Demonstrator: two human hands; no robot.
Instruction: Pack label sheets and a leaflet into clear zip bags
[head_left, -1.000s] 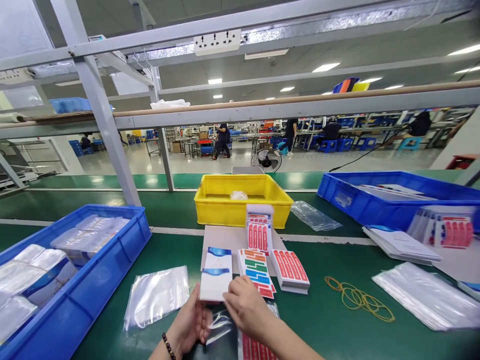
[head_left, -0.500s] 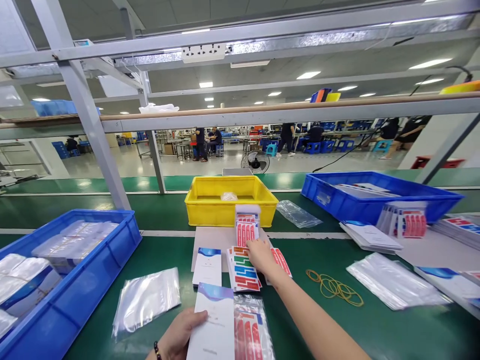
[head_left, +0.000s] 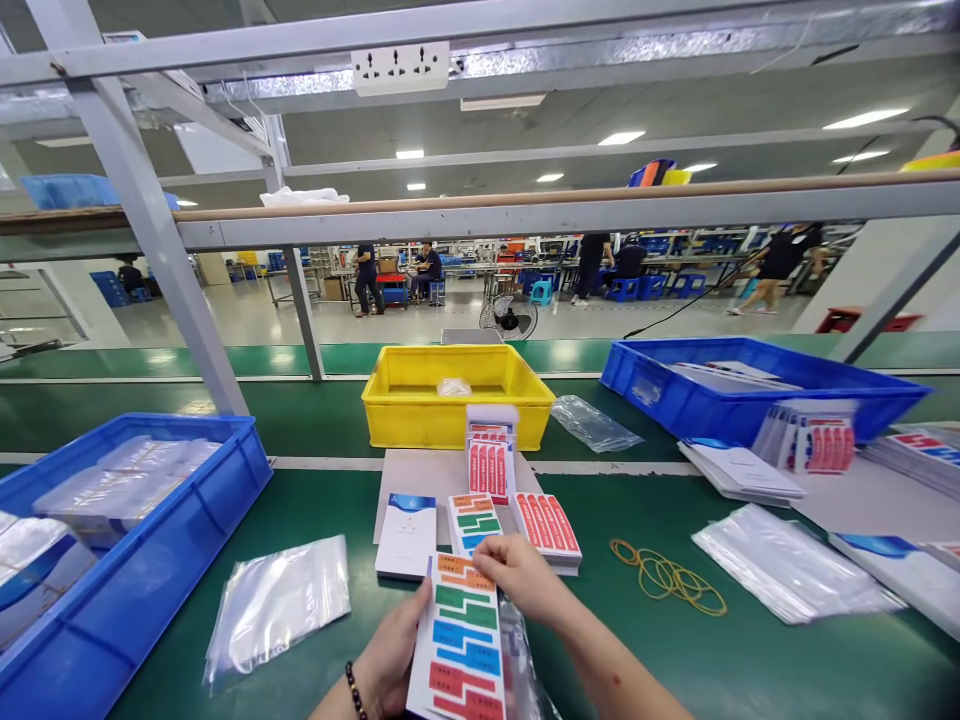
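In front of me, my left hand (head_left: 396,645) grips a sticker sheet (head_left: 459,640) with orange, green, blue and red blocks by its left edge. A white card with a blue top, seen earlier in this hand, is now covered by it. My right hand (head_left: 521,575) pinches the sheet's upper right corner. Behind lie a stack of blue-topped white cards (head_left: 406,545), a pile of similar coloured sheets (head_left: 472,515) and a stack of red label sheets (head_left: 547,525). More red sheets (head_left: 491,468) stand upright farther back. A clear bag (head_left: 517,650) shows partly beneath the held sheet.
A yellow bin (head_left: 457,420) stands at the back, with a blue bin (head_left: 187,540) at left and another blue bin (head_left: 667,400) at right. Clear bags (head_left: 281,605) lie left, rubber bands (head_left: 667,578) and more bags (head_left: 787,565) right. A metal shelf frame (head_left: 480,220) crosses above.
My right hand has come back toward me from the coloured pile, bringing a coloured sheet over the white card in my left hand. Both hands now hold the sheet.
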